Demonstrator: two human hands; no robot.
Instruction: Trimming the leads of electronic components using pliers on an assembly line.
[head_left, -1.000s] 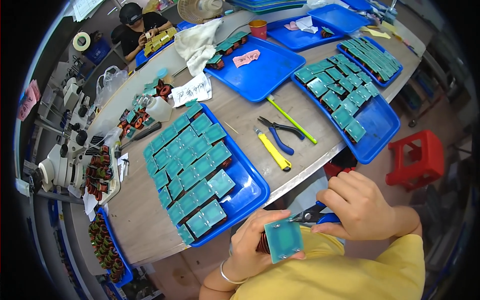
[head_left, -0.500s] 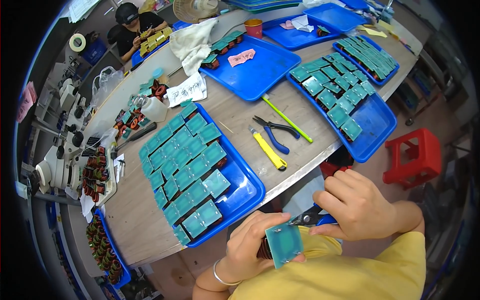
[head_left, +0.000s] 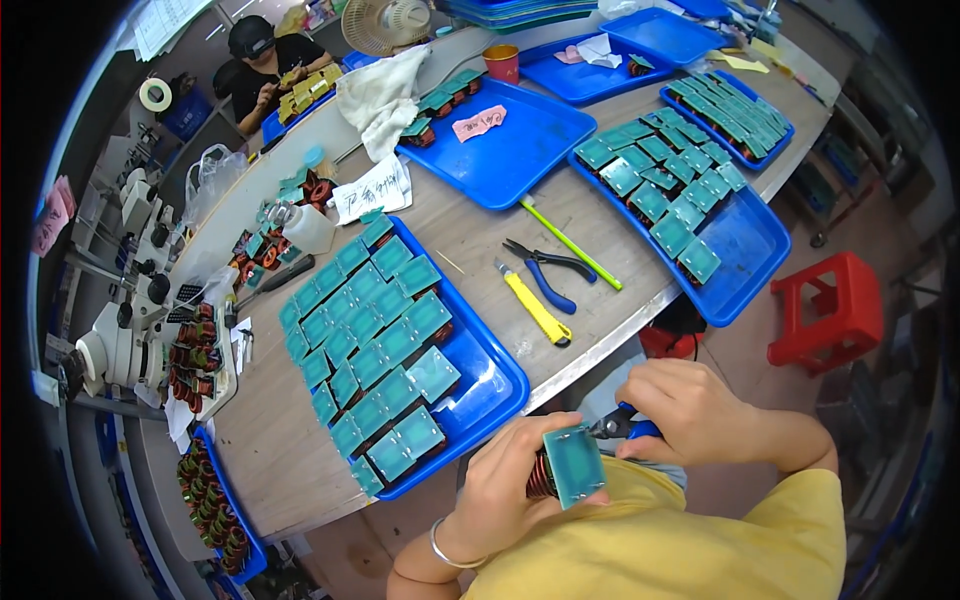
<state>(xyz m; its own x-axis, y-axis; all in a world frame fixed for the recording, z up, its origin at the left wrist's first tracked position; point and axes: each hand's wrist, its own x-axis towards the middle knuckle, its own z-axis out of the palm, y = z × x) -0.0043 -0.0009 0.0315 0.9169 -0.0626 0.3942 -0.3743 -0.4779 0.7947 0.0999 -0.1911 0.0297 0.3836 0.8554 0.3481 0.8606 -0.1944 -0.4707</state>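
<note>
Head view: from my end I see the left hand (head_left: 505,480) grasping a green board (head_left: 575,468), fingers around the copper-wound coil (head_left: 540,478) behind it. The board is tilted, its flat face turned outward, just left of the right hand (head_left: 675,415). That hand is closed round a blue-handled hand tool (head_left: 627,426), the tool's nose at the board's upper edge; I can't tell whether its jaws are together.

Ahead and to the left of the left hand I have a blue tray (head_left: 480,368), mostly covered with rows of similar boards, its near right part bare. Further left of that hand, a narrow blue tray (head_left: 250,548) carries wound coils (head_left: 207,500).

Straight beyond the right hand, a second board-filled tray (head_left: 748,252) shows bare plastic at its near end; past it a smaller tray (head_left: 768,158) is packed with boards. Well ahead of both hands, a wide tray (head_left: 540,140) holds a pink slip (head_left: 480,124) and a short row of boards along its far-left edge. A red cup (head_left: 502,63) stands behind it.
</note>
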